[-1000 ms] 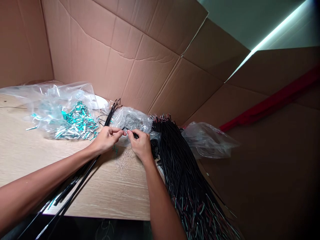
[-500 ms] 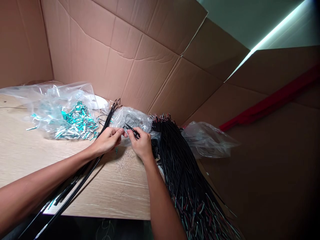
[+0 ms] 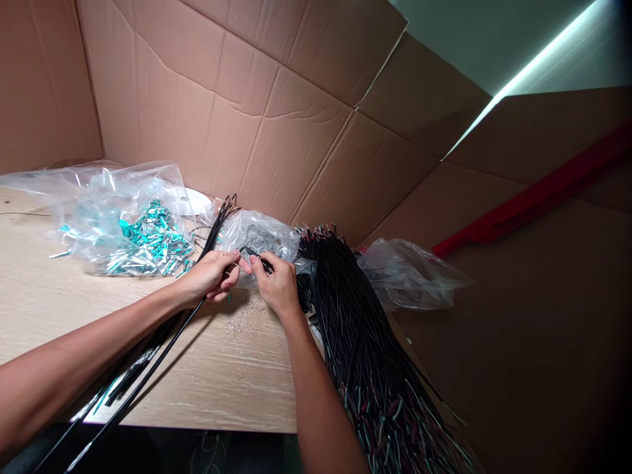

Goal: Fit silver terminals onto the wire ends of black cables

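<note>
My left hand (image 3: 214, 273) is closed, its thumb and forefinger pinched on the tip of a black cable (image 3: 165, 362) that runs down past the table's front edge. My right hand (image 3: 277, 283) is closed around black tweezers (image 3: 265, 264), whose points reach left to the pinched cable tip. Fingers hide most of that tip. Right behind both hands lies a clear bag (image 3: 286, 230) with fine silvery bits in it. More black cables (image 3: 220, 220) lie under my left forearm and stick out beyond that hand.
A clear plastic bag (image 3: 99, 197) of teal and silver strips lies on the left of the wooden table (image 3: 237, 388). A thick bundle of black cables (image 3: 355, 316) hangs off the right side. Beside it is another clear bag (image 3: 409, 276). Cardboard walls (image 3: 197, 99) stand behind.
The tweezers have turned slightly, and their points now sit closer to my left fingertips. My left hand's lower fingers have loosened a little. The view has shifted slightly.
</note>
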Demonstrator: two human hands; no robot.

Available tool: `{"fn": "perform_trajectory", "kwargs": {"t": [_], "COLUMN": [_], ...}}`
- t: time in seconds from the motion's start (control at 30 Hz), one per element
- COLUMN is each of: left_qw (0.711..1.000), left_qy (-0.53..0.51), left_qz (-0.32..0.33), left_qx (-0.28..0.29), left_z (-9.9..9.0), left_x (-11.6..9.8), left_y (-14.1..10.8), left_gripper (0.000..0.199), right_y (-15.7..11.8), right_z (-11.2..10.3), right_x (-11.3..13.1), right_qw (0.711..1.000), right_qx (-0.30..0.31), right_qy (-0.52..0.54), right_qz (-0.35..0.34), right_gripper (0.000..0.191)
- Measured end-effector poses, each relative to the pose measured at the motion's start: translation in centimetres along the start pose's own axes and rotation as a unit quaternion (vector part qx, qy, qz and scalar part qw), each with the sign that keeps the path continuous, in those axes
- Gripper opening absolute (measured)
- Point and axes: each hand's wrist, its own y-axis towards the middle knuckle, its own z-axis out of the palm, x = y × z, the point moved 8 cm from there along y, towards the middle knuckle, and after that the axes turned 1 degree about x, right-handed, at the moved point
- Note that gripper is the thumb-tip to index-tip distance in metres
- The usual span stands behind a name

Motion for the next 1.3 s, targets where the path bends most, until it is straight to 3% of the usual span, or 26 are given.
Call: {"fn": "perform_trajectory", "kwargs": {"t": [0.23, 0.4, 0.53, 0.63, 0.73, 0.8, 0.97, 1.07, 1.3], "left_qw": [0.999, 1.000, 1.000, 0.999, 0.996, 0.993, 0.986, 0.970, 0.899], "left_qy": [-0.032, -0.008, 0.009, 0.043, 0.086, 0.109, 0.147, 0.218, 0.386], "left_qz": [-0.019, -0.013, 0.004, 0.021, 0.032, 0.046, 0.065, 0.099, 0.186], "left_qx": [0.009, 0.012, 0.011, -0.010, -0.024, -0.029, -0.045, -0.048, -0.090], "left_z": [0.2, 0.1, 0.1, 0.0, -0.1, -0.3, -0.8, -0.6, 0.1], "left_x": [0.1, 0.2, 0.1, -0.3, -0.4, -0.4, -0.2, -0.7, -2.6], "left_y": [0.0, 0.1, 0.1, 0.0, 0.0, 0.2, 0.5, 0.3, -0.7], "left_gripper": [0.041, 0.045, 0.043, 0.039, 0.040, 0.042, 0.044, 0.044, 0.046], "right_y": [0.1, 0.0, 0.2, 0.1, -0.5, -0.6, -0.6, -0.6, -0.6], "right_z": [-0.8, -0.1, -0.4, 0.4, 2.5, 3.0, 2.8, 3.1, 3.6], "right_x": [0.1, 0.0, -0.9, -2.7, -3.6, -3.3, -2.7, -2.6, -2.3], "right_qw": [0.999, 1.000, 0.996, 0.966, 0.895, 0.865, 0.855, 0.855, 0.861], "right_qx": [-0.034, 0.015, -0.020, -0.009, 0.060, 0.084, 0.093, 0.103, 0.110], "right_qy": [0.010, 0.011, 0.078, 0.219, 0.376, 0.428, 0.448, 0.447, 0.448], "right_qz": [0.017, 0.019, 0.046, 0.139, 0.234, 0.247, 0.244, 0.240, 0.215], "right_gripper": [0.036, 0.037, 0.041, 0.045, 0.046, 0.045, 0.043, 0.044, 0.042]}}
